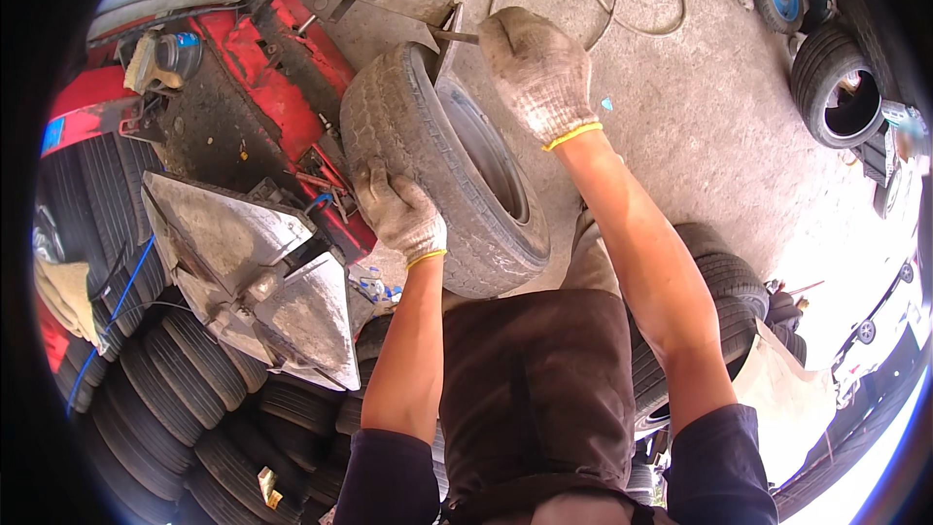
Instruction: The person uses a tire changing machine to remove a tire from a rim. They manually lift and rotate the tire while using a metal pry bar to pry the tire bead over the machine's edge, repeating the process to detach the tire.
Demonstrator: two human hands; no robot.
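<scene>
Tire [428,156] on its rim stands upright against the red tire changer [282,68], bead apparently unbroken. Our left hand [400,216] clamps the tread, right hand [536,73] wraps the lever [455,36].

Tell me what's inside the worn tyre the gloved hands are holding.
Inside the worn grey tyre sits a grey metal wheel rim, partly visible. Its far side is hidden, and the gloved right hand covers the top edge.

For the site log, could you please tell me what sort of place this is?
Most likely a tyre repair workshop: a red tyre machine, stacked tyres, and gloved hands steadying a wheel with its tyre on bare concrete.
</scene>
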